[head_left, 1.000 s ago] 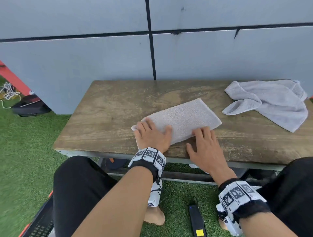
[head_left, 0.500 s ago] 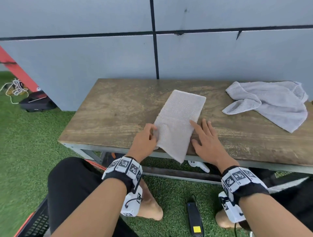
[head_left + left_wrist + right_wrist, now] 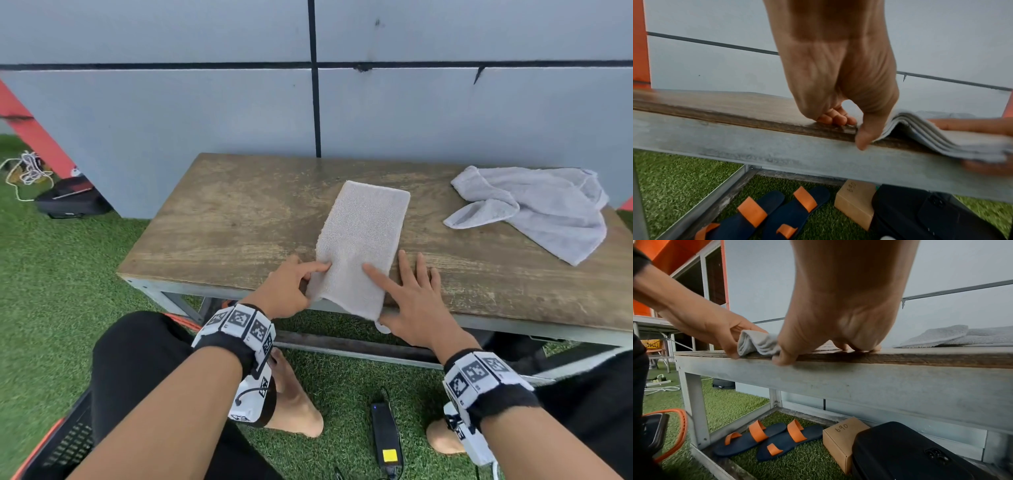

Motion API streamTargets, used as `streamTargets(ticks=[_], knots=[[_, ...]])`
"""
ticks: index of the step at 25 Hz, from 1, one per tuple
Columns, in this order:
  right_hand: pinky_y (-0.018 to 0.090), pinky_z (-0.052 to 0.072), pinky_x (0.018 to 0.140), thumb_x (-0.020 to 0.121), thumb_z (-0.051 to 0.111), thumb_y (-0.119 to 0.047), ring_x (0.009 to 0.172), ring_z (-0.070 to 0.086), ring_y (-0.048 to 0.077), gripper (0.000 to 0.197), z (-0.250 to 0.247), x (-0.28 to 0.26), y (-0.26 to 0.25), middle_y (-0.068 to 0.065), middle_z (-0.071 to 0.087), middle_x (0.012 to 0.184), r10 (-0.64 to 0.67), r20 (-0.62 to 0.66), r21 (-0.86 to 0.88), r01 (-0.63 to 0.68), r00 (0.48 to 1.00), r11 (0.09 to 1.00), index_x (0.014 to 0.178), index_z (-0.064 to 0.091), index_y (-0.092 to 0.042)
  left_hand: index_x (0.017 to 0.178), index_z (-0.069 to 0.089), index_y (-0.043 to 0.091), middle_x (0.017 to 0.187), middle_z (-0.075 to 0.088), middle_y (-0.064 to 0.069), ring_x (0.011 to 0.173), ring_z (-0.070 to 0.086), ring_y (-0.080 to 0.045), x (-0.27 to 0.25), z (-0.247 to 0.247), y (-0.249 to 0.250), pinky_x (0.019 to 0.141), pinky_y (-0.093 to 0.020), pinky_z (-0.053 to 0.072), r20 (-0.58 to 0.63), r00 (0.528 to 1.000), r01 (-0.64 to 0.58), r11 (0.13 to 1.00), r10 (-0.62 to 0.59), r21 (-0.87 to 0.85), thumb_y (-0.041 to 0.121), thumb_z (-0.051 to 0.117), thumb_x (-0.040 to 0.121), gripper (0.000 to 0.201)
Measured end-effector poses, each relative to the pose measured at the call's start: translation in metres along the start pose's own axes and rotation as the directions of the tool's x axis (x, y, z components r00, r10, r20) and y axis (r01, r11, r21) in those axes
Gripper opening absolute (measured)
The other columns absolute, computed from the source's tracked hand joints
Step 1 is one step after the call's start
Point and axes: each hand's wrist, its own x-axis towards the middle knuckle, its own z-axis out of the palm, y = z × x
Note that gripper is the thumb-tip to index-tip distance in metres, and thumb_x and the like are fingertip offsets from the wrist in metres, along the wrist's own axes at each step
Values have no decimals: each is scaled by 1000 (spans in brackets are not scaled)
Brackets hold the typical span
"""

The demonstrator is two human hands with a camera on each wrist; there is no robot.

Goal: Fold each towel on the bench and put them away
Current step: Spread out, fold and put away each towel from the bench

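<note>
A folded pale grey towel [image 3: 363,240] lies lengthwise on the wooden bench [image 3: 239,222], its near end hanging over the front edge. My left hand [image 3: 291,291] pinches the near left corner, with the index finger on top and the thumb below. My right hand [image 3: 414,301] has its index finger on the near right part and its other fingers spread on the wood. In the left wrist view its thumb sits under the overhanging layers [image 3: 941,141]. A second, crumpled grey towel [image 3: 541,209] lies at the bench's right end, away from both hands.
A grey panel wall stands right behind the bench. Under the bench are sandals [image 3: 766,439], a cardboard box [image 3: 840,438] and a black case [image 3: 910,451]. A black power adapter [image 3: 385,435] lies on the grass between my feet, and a dark crate [image 3: 58,445] is at lower left.
The folded towel has turned from crosswise to lengthwise and slid toward me over the front edge. My left hand went from lying flat on it to pinching its corner.
</note>
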Motion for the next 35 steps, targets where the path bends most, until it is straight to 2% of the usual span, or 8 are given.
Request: streamTargets(ticks=[5, 11, 14, 16, 18, 20, 28, 35], knots=[[59, -5, 121, 100, 30, -61, 151, -14, 43, 48, -13, 1, 1, 11, -4, 168, 31, 50, 205, -40, 998, 978, 147, 22, -64, 140, 47, 47, 103, 38, 4, 90, 45, -14, -4, 7, -3, 105, -51, 38, -75, 997, -23, 1000, 25, 21, 8, 75, 78, 78], [46, 4, 125, 101, 48, -43, 154, 0, 15, 37, -50, -3, 6, -11, 9, 167, -17, -26, 696, 30, 1000, 718, 137, 57, -39, 146, 35, 50, 129, 29, 1, 119, 41, -17, -6, 9, 20, 103, -44, 30, -93, 992, -60, 958, 90, 282, 28, 73, 87, 74], [43, 7, 126, 95, 49, -56, 153, -8, 6, 41, -48, -9, 16, -14, 9, 167, -27, -70, 721, 70, 997, 690, 130, 63, -40, 136, 57, 41, 134, 30, 5, 114, 47, -15, -5, 7, 32, 94, -28, 42, -106, 982, -153, 988, 155, 30, 21, 66, 93, 48], [45, 30, 118, 90, 47, -72, 150, 22, 4, 52, -49, -13, 18, -16, 39, 157, 3, -126, 765, 95, 992, 637, 120, 70, -39, 131, 62, 26, 130, 48, 3, 98, 56, -10, -4, 3, 43, 80, -17, 47, -153, 972, -204, 959, 175, -198, 15, 63, 96, 36], [36, 48, 79, 86, 42, -80, 90, 64, 7, 63, -55, -15, 15, -15, 71, 93, 49, -177, 784, 110, 983, 611, 87, 72, -25, 119, 66, 20, 106, 69, 6, 74, 58, -6, -7, 0, 54, 69, -18, 47, -188, 971, -203, 921, 146, -333, 18, 58, 100, 21], [26, 30, 53, 92, 44, -68, 49, 37, 9, 59, -63, -15, 8, -9, 41, 54, 88, -184, 787, 93, 979, 609, 65, 44, -15, 84, 61, 13, 66, 60, 10, 52, 47, -9, -6, -1, 58, 54, -23, 37, -171, 983, -137, 906, 73, -400, 26, 52, 103, 25], [44, 46, 58, 101, 47, -49, 64, 57, 29, 49, -54, 23, 3, 8, 64, 74, 188, -49, 794, -76, 981, 603, 82, 57, -5, 69, 39, 15, 61, 42, -3, 52, 41, -18, 22, 7, 54, 45, -21, 28, -244, 959, 27, 908, -141, -417, 43, 49, 102, 44], [47, 55, 73, 102, 47, -37, 84, 66, 30, 29, -31, 47, 7, 9, 68, 97, 360, -24, 804, -196, 933, 561, 105, 61, -12, 76, 47, 24, 79, 62, 3, 81, 62, -24, 60, 18, 47, 79, -41, 49, -376, 900, 191, 975, -219, -111, 63, 29, 99, 50]])
